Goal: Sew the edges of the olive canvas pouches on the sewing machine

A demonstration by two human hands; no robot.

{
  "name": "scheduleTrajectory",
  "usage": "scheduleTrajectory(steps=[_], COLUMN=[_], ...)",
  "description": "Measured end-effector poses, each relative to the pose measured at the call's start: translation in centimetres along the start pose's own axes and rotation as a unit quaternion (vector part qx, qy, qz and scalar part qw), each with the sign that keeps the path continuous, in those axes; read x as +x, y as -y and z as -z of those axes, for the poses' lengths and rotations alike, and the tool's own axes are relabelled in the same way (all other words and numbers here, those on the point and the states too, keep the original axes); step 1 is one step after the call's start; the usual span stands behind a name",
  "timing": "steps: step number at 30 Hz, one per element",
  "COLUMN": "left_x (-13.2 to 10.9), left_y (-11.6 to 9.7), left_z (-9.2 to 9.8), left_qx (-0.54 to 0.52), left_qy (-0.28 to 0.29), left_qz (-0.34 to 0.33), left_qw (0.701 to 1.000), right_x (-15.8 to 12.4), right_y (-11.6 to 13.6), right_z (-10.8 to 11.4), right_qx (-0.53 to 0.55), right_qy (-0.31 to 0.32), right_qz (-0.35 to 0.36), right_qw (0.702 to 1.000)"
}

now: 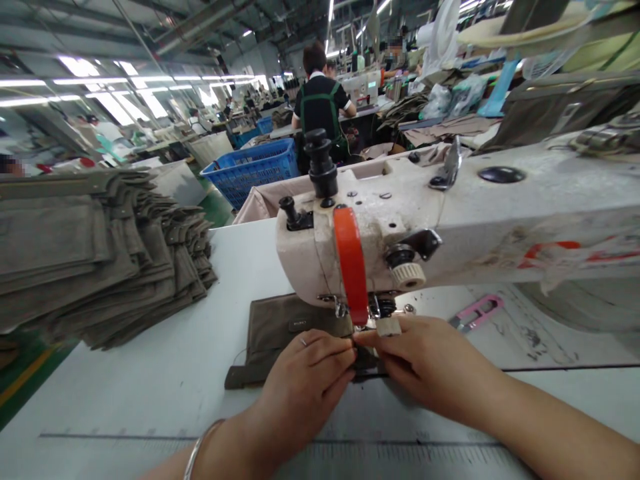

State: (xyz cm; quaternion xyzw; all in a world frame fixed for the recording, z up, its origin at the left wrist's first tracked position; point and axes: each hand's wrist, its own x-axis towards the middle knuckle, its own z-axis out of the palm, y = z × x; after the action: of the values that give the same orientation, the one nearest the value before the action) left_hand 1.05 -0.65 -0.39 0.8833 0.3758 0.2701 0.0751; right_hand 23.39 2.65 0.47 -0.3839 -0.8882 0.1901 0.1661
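A white sewing machine (450, 220) with an orange guard (351, 263) stands on the pale table (165, 373). Under its needle lies an olive-brown fabric piece (280, 327). My left hand (305, 383) rests on that fabric with the fingers curled and pinched at its edge by the presser foot. My right hand (425, 363) meets it from the right, fingertips pinched on the same fabric edge just below the needle. The needle itself is hidden behind the guard and my fingers.
A tall stack of olive fabric pieces (95, 253) fills the table's left side. Pink thread snips (477, 312) lie right of the needle. A blue basket (255, 170) and a person in a dark shirt (320, 100) at another machine are behind.
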Motion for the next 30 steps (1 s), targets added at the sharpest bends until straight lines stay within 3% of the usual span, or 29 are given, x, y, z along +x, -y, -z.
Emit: scheduleTrajectory(steps=[14, 17, 21, 27, 30], left_x=[2.5, 2.7, 2.4, 2.0, 2.0], left_y=[2.7, 3.4, 4.6, 5.1, 5.2], left_z=[0.5, 0.8, 1.2, 1.1, 0.9], left_qx=[-0.013, -0.012, -0.014, -0.065, -0.077], left_qy=[0.039, 0.063, 0.047, 0.044, 0.022], left_qz=[-0.032, -0.041, -0.05, -0.021, -0.008], left_qw=[0.999, 0.997, 0.998, 0.997, 0.997], right_x=[0.0, 0.1, 0.3, 0.8, 0.8], right_y=[-0.2, -0.4, -0.9, -1.3, -1.2], right_z=[-1.2, -1.1, -0.8, 0.2, 0.4], right_qx=[-0.058, -0.034, -0.047, -0.113, -0.123], right_qy=[-0.024, -0.059, -0.114, -0.064, -0.073], right_qz=[-0.006, -0.032, -0.078, -0.121, -0.109], right_qw=[0.998, 0.997, 0.989, 0.984, 0.984])
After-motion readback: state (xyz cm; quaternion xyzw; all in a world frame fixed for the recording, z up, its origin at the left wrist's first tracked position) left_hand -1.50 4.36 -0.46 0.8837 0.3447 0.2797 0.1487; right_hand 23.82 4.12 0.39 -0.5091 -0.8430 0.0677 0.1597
